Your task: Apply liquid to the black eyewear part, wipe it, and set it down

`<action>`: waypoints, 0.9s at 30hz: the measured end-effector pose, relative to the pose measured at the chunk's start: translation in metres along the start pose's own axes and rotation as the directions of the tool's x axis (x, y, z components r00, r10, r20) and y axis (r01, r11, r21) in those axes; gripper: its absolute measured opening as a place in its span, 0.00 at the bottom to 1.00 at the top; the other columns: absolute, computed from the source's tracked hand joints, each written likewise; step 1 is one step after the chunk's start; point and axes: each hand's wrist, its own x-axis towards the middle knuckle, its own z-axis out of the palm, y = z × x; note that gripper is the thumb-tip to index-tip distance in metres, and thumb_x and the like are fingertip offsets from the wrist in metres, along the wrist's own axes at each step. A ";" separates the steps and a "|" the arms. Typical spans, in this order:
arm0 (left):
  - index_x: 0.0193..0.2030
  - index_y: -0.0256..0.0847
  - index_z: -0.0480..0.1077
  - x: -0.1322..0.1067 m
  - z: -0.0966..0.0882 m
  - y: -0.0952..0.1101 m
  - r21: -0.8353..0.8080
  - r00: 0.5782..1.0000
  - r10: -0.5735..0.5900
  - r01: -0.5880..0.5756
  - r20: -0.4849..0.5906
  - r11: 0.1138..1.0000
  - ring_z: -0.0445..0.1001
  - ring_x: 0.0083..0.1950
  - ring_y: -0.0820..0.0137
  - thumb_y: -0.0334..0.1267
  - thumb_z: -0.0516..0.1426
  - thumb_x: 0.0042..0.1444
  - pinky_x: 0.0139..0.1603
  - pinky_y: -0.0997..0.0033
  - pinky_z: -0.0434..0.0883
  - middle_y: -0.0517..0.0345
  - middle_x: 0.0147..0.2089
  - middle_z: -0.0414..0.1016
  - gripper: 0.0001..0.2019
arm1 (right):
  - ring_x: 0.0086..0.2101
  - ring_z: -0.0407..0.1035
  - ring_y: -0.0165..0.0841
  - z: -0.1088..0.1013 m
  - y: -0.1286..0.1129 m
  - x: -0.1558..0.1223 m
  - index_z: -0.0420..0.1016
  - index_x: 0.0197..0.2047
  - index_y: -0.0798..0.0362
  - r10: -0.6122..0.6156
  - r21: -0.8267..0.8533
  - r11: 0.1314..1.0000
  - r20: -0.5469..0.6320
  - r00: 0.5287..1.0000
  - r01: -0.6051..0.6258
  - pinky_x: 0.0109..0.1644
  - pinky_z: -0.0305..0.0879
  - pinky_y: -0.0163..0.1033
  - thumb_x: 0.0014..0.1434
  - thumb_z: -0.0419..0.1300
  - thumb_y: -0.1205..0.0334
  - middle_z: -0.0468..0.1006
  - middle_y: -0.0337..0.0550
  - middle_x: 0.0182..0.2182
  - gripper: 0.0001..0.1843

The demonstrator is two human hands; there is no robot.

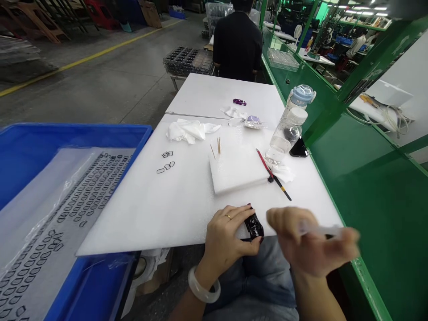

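The left hand holds a shiny black thing at the front edge of the white table. The right hand is apart from it and blurry, with something thin and pale in its fingers. A red and black brush lies near them.

I'm sitting in a factory workshop, beside a long green metal-framed desk, above a yellow-striped grey concrete floor.
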 end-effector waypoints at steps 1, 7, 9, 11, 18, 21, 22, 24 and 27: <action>0.45 0.42 0.75 0.000 0.000 0.000 0.000 1.000 -0.003 0.003 0.004 1.000 0.78 0.44 0.57 0.34 0.63 0.38 0.42 0.53 0.76 0.52 0.47 0.81 0.22 | 0.19 0.46 0.30 -0.001 -0.003 0.012 0.55 0.19 0.50 -0.072 0.001 0.997 -0.043 0.997 0.072 0.28 0.50 0.42 0.57 0.43 0.27 0.49 0.35 0.15 0.34; 0.46 0.43 0.73 -0.002 -0.001 -0.003 0.050 0.999 0.025 -0.027 0.043 0.998 0.77 0.45 0.56 0.32 0.62 0.37 0.44 0.52 0.77 0.52 0.48 0.80 0.24 | 0.29 0.64 0.35 -0.006 0.035 0.090 0.67 0.21 0.49 -0.063 -0.175 0.983 -0.069 0.996 0.050 0.41 0.60 0.45 0.56 0.49 0.32 0.68 0.41 0.24 0.29; 0.49 0.43 0.72 -0.002 -0.002 -0.005 0.059 0.996 0.059 -0.063 0.059 0.996 0.77 0.46 0.55 0.31 0.61 0.37 0.45 0.52 0.77 0.52 0.49 0.79 0.26 | 0.40 0.68 0.38 -0.017 0.044 0.094 0.75 0.32 0.50 -0.004 -0.337 0.942 -0.024 1.000 -0.004 0.50 0.60 0.45 0.58 0.54 0.39 0.75 0.43 0.35 0.22; 0.52 0.43 0.69 -0.002 -0.002 -0.008 0.063 0.995 0.073 -0.078 0.065 0.995 0.77 0.49 0.56 0.31 0.60 0.41 0.48 0.53 0.77 0.51 0.51 0.77 0.27 | 0.47 0.67 0.39 -0.037 0.039 0.085 0.75 0.42 0.49 -0.104 -0.424 0.904 -0.080 0.991 0.061 0.55 0.58 0.45 0.59 0.56 0.44 0.76 0.43 0.43 0.18; 0.64 0.45 0.60 -0.003 0.002 -0.007 0.110 0.996 0.082 -0.085 0.032 0.990 0.67 0.64 0.55 0.32 0.57 0.54 0.59 0.49 0.72 0.48 0.64 0.67 0.29 | 0.34 0.70 0.38 -0.120 -0.003 0.067 0.73 0.32 0.52 -0.183 -0.811 0.568 -0.285 0.941 -0.135 0.42 0.64 0.43 0.61 0.53 0.50 0.76 0.45 0.30 0.16; 0.49 0.46 0.72 -0.004 0.000 -0.006 0.009 0.989 0.061 -0.060 -0.136 0.998 0.76 0.53 0.62 0.31 0.56 0.58 0.51 0.59 0.76 0.52 0.52 0.76 0.13 | 0.34 0.70 0.40 -0.123 0.011 0.077 0.75 0.30 0.52 -0.107 -0.908 0.397 -0.193 0.975 -0.136 0.41 0.61 0.43 0.57 0.57 0.51 0.78 0.46 0.30 0.14; 0.40 0.45 0.73 -0.005 -0.002 -0.005 -0.049 0.981 0.044 -0.055 -0.187 0.997 0.77 0.48 0.64 0.30 0.55 0.58 0.47 0.63 0.77 0.54 0.46 0.77 0.08 | 0.35 0.70 0.40 -0.121 0.017 0.080 0.75 0.29 0.51 -0.100 -0.922 0.370 -0.161 0.982 -0.113 0.41 0.61 0.43 0.55 0.59 0.51 0.78 0.46 0.30 0.12; 0.28 0.43 0.69 -0.010 -0.011 -0.002 -0.181 0.972 -0.014 -0.029 -0.235 0.983 0.78 0.39 0.68 0.29 0.54 0.60 0.38 0.69 0.76 0.57 0.36 0.77 0.10 | 0.36 0.69 0.41 -0.115 0.027 0.082 0.75 0.27 0.51 -0.089 -0.946 0.318 -0.101 0.991 -0.067 0.43 0.59 0.44 0.51 0.62 0.52 0.79 0.46 0.30 0.11; 0.26 0.42 0.67 -0.026 -0.034 0.001 -0.285 0.978 -0.087 0.030 -0.191 0.958 0.75 0.31 0.70 0.30 0.52 0.60 0.31 0.72 0.73 0.59 0.29 0.75 0.12 | 0.33 0.68 0.41 -0.117 0.028 0.074 0.73 0.28 0.51 -0.110 -0.953 0.301 -0.077 0.991 -0.040 0.40 0.60 0.44 0.56 0.55 0.49 0.77 0.48 0.29 0.15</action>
